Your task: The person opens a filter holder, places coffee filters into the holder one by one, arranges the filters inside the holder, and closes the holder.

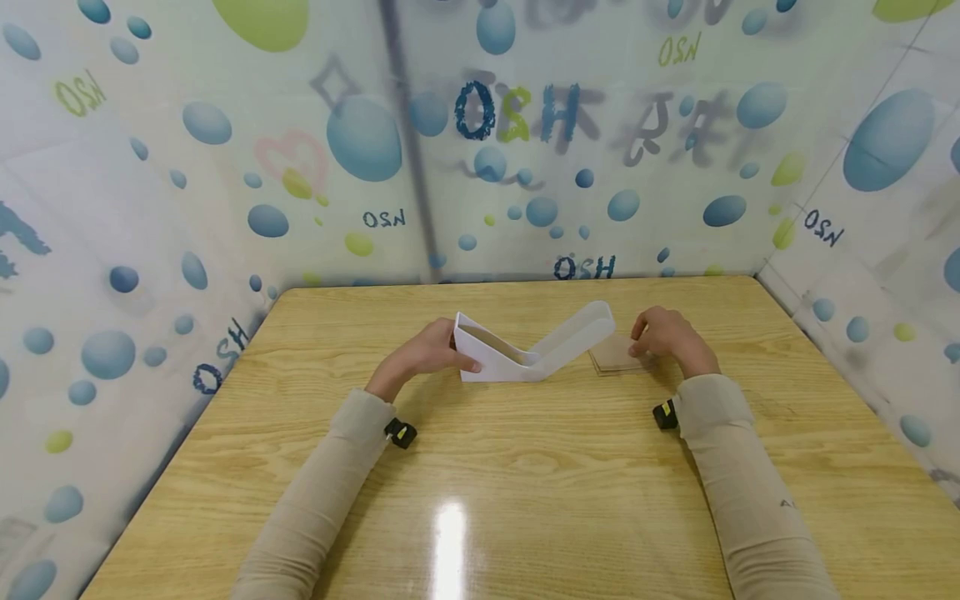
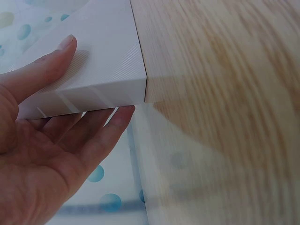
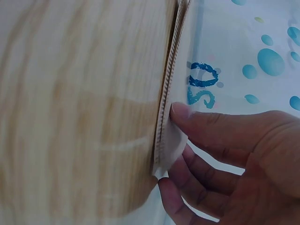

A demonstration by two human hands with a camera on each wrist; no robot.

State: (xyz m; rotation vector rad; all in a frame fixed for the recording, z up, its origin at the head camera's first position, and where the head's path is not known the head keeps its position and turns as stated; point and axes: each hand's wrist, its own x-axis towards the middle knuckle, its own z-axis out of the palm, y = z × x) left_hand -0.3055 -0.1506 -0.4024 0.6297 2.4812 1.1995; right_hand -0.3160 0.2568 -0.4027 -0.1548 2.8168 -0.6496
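A white box (image 1: 491, 360) sits on the table toward its far edge, near the middle, its lid (image 1: 573, 337) swung back to the right and slanting upward, with something tan showing inside the open body. Just to the right lies a small stack of thin beige sheets (image 1: 611, 356), partly behind the raised lid in the head view; whether the two touch I cannot tell. The left hand (image 1: 437, 346) grips the box at its left end, opened only as wide as the box is thick: the thumb lies nearly straight along the near face, and the fingers reach round to the opposite side, gently bent, with gaps between them in the left wrist view. The right hand (image 1: 667, 333) pinches the edge of the sheets near a corner, almost closed, with the thumb tip pressed on one face and the bent fingers at the other; how many sheets it has hold of I cannot tell. Its wrist is arched, the knuckles higher than the fingertips. Both forearms come in from the near side and reach forward over the table, in beige sleeves (image 1: 303, 508) with turned-back cuffs, and a small black camera (image 1: 402, 433) sits at each wrist. Around them spreads the wood-grain table (image 1: 555, 483), and beyond it stands a wall covering (image 1: 435, 192) printed with blue and green drops.
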